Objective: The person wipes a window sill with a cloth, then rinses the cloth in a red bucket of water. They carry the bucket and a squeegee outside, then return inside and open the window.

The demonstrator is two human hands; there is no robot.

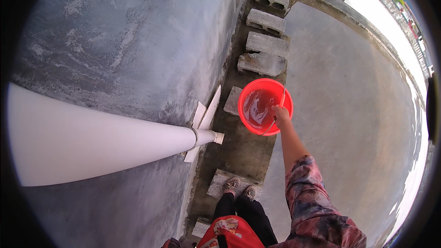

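My right hand (281,115) is closed on the wire handle of a red plastic bucket (289,124), near its red grip. Clear-looking liquid with a rippled, shiny surface lies inside the bucket. The bucket hangs or rests over the wet strip beside a concrete block (232,100); which of the two, I cannot tell. My left hand is out of view; at the bottom edge only a dark, unclear shape shows, left of the red apron. My feet in checked shoes stand on another concrete block (216,183).
Several concrete blocks (267,43) line the wet channel ahead, along a grey wall (137,41). A large white pipe (103,137) runs down the wall at left, by white strips (210,108). A smooth concrete floor (337,110) extends to the right, bounded by a low kerb.
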